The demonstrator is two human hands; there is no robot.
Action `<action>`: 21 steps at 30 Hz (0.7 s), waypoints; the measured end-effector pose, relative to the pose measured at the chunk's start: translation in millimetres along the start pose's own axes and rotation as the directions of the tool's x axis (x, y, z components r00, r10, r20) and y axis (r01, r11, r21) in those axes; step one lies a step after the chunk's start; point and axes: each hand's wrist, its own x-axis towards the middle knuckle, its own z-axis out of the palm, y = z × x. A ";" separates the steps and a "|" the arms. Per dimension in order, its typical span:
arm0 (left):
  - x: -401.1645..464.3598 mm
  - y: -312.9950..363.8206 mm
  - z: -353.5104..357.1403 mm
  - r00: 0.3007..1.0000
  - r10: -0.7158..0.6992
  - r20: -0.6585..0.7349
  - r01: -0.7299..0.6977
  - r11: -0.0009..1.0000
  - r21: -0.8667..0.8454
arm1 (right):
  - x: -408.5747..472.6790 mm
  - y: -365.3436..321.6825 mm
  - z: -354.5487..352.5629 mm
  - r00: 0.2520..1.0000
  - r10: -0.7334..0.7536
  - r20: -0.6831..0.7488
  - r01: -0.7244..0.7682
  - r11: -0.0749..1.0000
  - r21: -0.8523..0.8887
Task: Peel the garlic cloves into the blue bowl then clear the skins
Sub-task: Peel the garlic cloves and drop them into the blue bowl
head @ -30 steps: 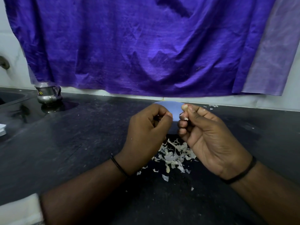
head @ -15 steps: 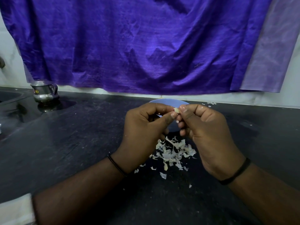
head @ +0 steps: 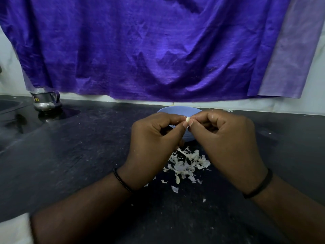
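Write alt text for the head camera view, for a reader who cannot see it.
Two hands, the left hand and right hand, pinch a small garlic clove between their fingertips above a blue bowl on a dark counter. Garlic skins lie scattered in front of the bowl; a metal jug stands far left under a purple cloth.

Behind the hands (head: pixel 189 143) sits a light blue bowl (head: pixel 173 110). Pale white skins (head: pixel 187 164) lie under them on the black counter (head: pixel 84 155). A purple cloth (head: pixel 140 50) hangs behind. Black bands (head: pixel 258 186) circle both wrists.
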 end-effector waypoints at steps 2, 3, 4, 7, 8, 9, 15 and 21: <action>0.6 -2.5 0.0 0.996 0.084 0.005 -0.084 0.992 0.093 | 0.4 -0.9 -1.2 1.000 0.010 0.000 -0.010 1.000 0.017; 0.9 -3.5 0.3 0.993 0.118 0.004 -0.118 0.984 0.130 | 0.5 -1.5 -1.4 1.000 0.018 0.001 -0.018 0.999 0.030; 1.1 -4.5 0.7 0.989 0.149 -0.001 -0.147 0.976 0.160 | 0.5 -2.3 -1.8 1.000 0.026 0.004 -0.026 0.999 0.044; 0.7 -6.4 1.9 0.976 0.220 -0.006 -0.214 0.955 0.206 | 0.4 -4.0 -1.7 0.998 0.059 0.013 -0.060 0.993 0.106; 0.4 -7.1 2.1 0.972 0.233 -0.004 -0.227 0.950 0.214 | 0.1 -4.5 -1.0 0.998 0.066 0.013 -0.067 0.991 0.116; 0.3 -7.7 2.1 0.969 0.245 -0.001 -0.239 0.945 0.223 | -0.2 -4.5 -0.1 0.997 0.072 0.011 -0.072 0.990 0.118; -0.7 -6.5 2.2 0.969 0.249 -0.003 -0.241 0.942 0.234 | 1.1 -2.2 1.3 0.993 0.118 0.010 -0.118 0.974 0.195; 1.7 -5.9 0.5 0.978 0.207 -0.010 -0.200 0.954 0.222 | 3.8 -0.1 -1.4 0.993 0.098 0.068 -0.111 0.969 0.223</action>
